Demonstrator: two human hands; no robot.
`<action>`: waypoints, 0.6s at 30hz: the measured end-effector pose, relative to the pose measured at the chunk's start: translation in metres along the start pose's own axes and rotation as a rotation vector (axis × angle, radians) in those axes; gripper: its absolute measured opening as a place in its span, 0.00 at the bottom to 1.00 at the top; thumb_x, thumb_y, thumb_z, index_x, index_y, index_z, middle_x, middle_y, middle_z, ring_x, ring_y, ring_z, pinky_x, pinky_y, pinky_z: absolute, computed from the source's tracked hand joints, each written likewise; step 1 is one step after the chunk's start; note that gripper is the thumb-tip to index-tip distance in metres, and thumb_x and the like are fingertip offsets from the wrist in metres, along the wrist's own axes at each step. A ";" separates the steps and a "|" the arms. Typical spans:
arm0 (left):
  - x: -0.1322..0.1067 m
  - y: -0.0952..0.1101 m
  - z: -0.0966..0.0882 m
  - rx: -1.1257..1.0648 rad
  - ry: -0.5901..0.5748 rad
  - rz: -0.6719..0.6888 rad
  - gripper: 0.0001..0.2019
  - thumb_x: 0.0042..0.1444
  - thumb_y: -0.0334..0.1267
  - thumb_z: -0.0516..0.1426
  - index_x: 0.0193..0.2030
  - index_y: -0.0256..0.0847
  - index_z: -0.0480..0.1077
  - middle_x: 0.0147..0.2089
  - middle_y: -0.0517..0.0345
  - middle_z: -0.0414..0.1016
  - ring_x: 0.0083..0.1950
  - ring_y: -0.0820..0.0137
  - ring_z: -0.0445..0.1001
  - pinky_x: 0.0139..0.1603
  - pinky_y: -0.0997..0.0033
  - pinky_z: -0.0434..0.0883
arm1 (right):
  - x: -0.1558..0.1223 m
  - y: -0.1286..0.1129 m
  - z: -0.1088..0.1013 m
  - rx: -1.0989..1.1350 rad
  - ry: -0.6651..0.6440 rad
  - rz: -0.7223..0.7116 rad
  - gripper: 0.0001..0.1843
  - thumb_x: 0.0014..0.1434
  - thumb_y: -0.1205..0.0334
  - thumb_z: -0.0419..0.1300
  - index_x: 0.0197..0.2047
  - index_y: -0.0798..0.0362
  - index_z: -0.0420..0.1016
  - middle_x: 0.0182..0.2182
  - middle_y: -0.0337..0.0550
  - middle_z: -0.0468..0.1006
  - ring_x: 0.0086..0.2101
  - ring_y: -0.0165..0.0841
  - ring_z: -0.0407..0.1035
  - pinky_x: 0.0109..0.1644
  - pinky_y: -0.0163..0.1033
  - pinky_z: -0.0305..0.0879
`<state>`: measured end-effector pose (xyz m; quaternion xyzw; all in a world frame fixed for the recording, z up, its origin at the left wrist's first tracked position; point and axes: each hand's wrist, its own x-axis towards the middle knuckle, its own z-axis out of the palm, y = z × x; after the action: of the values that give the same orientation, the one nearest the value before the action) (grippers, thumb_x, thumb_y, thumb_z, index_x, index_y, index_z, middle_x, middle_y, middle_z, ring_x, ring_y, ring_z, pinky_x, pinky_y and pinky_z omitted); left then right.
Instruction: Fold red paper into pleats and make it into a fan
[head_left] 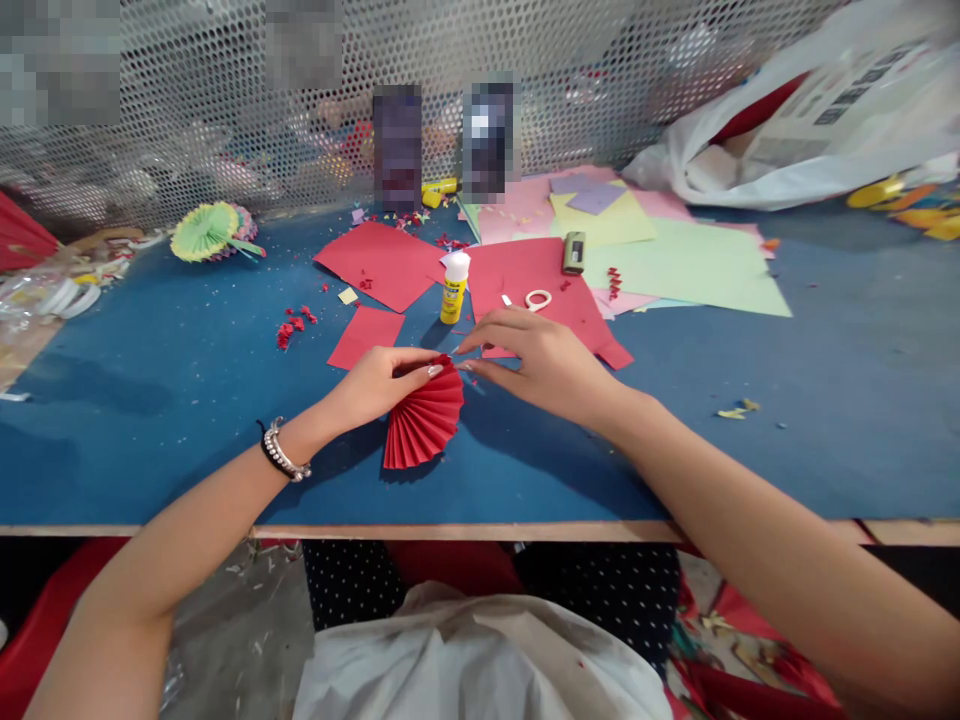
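Observation:
A red pleated paper fan (427, 422) is spread just above the blue table, its folds opening downward. My left hand (382, 382) grips the fan near its upper edge, thumb in front and fingers behind. Close to the fan's upper right corner is my right hand (536, 360), thumb and forefinger brought near each other; whether something small lies between them is too fine to see. Just beyond both hands a yellow glue stick (453, 290) with a white cap stands upright. The handle of white scissors (538, 299) shows on red paper beyond my right hand.
Red paper sheets (382, 262) lie behind the hands, with a small olive box (574, 252) on one. Pastel sheets (697, 262) spread to the right. A green-yellow paper rosette (204, 232) sits far left. Perforated metal (525, 50) and a white plastic bag (817, 120) border the back.

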<state>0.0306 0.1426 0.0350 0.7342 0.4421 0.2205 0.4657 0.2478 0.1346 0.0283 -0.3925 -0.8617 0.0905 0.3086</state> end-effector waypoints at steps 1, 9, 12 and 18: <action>0.000 0.000 0.000 -0.001 -0.002 0.000 0.18 0.58 0.43 0.55 0.51 0.38 0.73 0.52 0.49 0.75 0.52 0.63 0.73 0.54 0.61 0.68 | 0.000 0.000 0.000 0.003 -0.003 -0.003 0.08 0.60 0.61 0.55 0.41 0.50 0.75 0.39 0.47 0.77 0.41 0.38 0.71 0.41 0.42 0.67; 0.000 -0.002 0.000 -0.002 -0.008 0.002 0.18 0.57 0.44 0.56 0.52 0.38 0.72 0.52 0.50 0.75 0.52 0.63 0.73 0.54 0.62 0.68 | 0.000 -0.001 0.002 0.051 0.042 0.017 0.06 0.60 0.61 0.56 0.37 0.51 0.74 0.36 0.46 0.76 0.38 0.36 0.70 0.39 0.40 0.66; 0.000 -0.001 0.000 -0.010 -0.004 -0.002 0.18 0.57 0.44 0.56 0.52 0.38 0.72 0.53 0.50 0.75 0.53 0.62 0.73 0.54 0.61 0.68 | 0.000 -0.001 0.002 0.075 0.049 0.032 0.07 0.60 0.60 0.56 0.36 0.51 0.74 0.36 0.46 0.76 0.37 0.35 0.70 0.38 0.39 0.66; -0.001 -0.001 0.001 -0.020 -0.004 -0.018 0.19 0.56 0.46 0.57 0.51 0.38 0.73 0.53 0.49 0.75 0.53 0.61 0.73 0.55 0.60 0.68 | 0.000 -0.001 0.003 0.064 0.035 0.020 0.08 0.60 0.60 0.55 0.35 0.51 0.75 0.34 0.46 0.76 0.35 0.35 0.70 0.37 0.40 0.66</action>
<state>0.0306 0.1412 0.0339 0.7259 0.4455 0.2194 0.4759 0.2457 0.1342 0.0261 -0.3926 -0.8488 0.1144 0.3353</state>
